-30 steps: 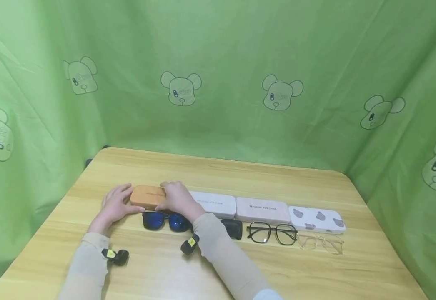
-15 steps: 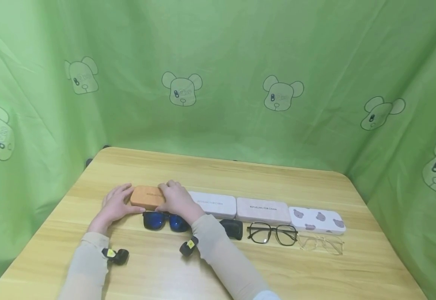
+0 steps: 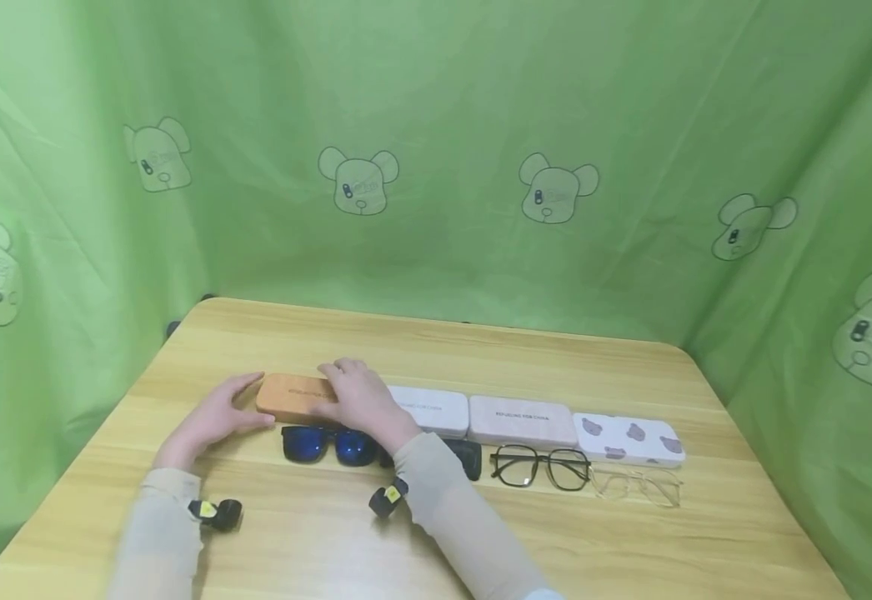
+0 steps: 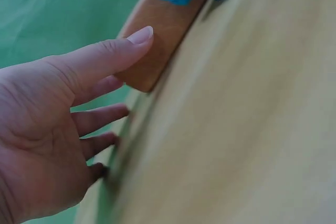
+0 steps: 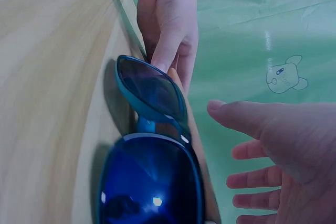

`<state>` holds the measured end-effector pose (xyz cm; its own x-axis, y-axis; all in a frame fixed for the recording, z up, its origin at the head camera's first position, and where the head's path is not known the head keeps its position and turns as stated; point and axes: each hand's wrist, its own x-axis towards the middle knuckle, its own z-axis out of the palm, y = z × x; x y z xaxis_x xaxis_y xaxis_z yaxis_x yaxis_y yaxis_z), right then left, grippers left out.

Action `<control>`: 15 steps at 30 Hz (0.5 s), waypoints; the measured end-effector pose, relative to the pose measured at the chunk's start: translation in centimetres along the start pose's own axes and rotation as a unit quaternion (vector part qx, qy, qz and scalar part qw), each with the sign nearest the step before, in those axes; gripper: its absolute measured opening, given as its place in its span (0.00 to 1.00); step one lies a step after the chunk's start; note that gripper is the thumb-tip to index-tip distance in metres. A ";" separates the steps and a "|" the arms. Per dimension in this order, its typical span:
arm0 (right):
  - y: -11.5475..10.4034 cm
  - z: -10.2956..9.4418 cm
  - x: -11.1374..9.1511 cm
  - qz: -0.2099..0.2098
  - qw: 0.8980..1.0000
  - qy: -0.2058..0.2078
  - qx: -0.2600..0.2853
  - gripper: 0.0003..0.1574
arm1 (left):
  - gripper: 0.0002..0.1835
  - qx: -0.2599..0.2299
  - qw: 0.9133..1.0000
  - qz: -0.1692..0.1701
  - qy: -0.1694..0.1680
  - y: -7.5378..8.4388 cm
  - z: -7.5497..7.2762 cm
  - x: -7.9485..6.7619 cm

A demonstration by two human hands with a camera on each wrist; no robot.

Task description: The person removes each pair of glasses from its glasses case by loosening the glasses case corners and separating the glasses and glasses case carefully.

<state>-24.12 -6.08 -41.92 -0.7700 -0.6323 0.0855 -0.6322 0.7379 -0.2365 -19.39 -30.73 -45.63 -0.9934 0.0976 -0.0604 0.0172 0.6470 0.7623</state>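
An orange glasses case point(image 3: 286, 398) lies at the left end of a row of cases. My left hand point(image 3: 211, 419) is around its left end, thumb and fingers spread loosely; in the left wrist view the thumb overlaps the case and the other fingers stand free. Over the case's right end is my right hand point(image 3: 367, 407), hiding that part. In the right wrist view its fingers are extended, apart from the case. Blue-lensed sunglasses point(image 3: 304, 444) lie in front of the orange case. Whether either hand touches the case is hard to tell.
Rightward in the row are a white case point(image 3: 436, 407), a pink case point(image 3: 522, 422) and a bear-print case point(image 3: 631, 439). Before them lie a partly hidden dark item point(image 3: 470, 460), black-framed glasses point(image 3: 551, 457) and thin pale-framed glasses point(image 3: 638, 477). A green curtain point(image 3: 451, 250) encloses the table.
My left hand has drawn back a little to the left and its grip has loosened. The right hand has shifted slightly right. The orange case stays about where it was.
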 end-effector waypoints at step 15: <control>2.9 -3.5 -3.2 0.029 0.999 0.015 -0.004 0.38 | 0.33 0.017 0.999 -0.008 0.041 3.4 -2.1 -1.2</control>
